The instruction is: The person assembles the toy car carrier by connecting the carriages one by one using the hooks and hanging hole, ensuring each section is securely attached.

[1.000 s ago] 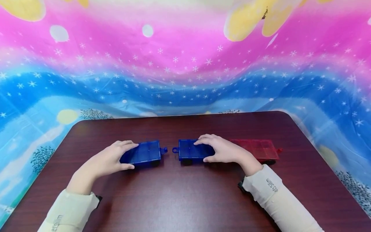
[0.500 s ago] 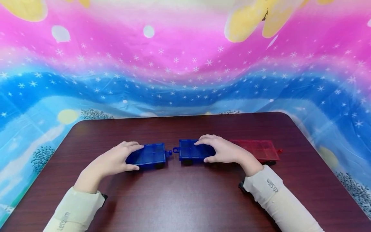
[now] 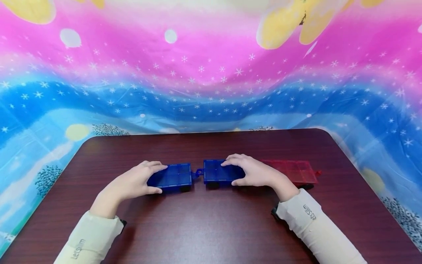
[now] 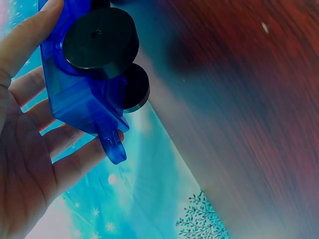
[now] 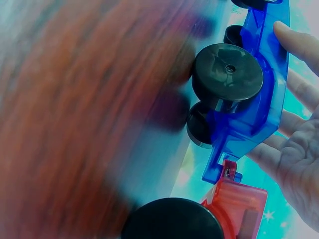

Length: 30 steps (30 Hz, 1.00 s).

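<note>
My left hand (image 3: 133, 181) grips the left end of a translucent blue toy train car (image 3: 176, 176), thumb on the near side and fingers across the far side. In the left wrist view, black wheels (image 4: 102, 42) and an end coupler (image 4: 113, 147) show beneath it. My right hand (image 3: 255, 170) holds a second blue car (image 3: 214, 171) the same way. Between the cars, the left one's hook meets the right one's ring (image 3: 199, 172); whether they are latched cannot be told. Behind my right hand is a red car (image 3: 296, 171), joined to the second blue car in the right wrist view.
All three cars stand in a row on a dark brown wooden table (image 3: 211, 227). A colourful snowflake-patterned cloth (image 3: 211, 91) hangs behind the table and down both sides.
My left hand has moved right with its blue car, and the gap between the two blue cars' couplers has closed. My right hand and the red car stay in place.
</note>
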{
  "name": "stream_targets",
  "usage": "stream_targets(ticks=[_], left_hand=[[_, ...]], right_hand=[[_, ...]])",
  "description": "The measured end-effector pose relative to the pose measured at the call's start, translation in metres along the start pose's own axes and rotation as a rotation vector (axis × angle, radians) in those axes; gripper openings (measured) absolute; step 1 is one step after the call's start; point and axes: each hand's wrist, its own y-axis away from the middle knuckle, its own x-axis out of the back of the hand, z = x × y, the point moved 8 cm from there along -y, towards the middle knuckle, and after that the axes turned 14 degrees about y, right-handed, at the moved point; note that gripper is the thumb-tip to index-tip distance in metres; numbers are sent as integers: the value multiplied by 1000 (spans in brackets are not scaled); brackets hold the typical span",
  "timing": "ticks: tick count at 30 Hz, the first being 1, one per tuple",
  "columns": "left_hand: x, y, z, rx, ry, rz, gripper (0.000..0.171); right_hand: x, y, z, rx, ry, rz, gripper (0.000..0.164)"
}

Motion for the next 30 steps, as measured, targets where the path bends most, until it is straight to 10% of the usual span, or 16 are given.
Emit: stream_targets(ticks=[30], left_hand=[[-5, -6, -6, -19, 28, 17, 70]], right_hand=[[-5, -2, 2, 9, 54, -20, 58]])
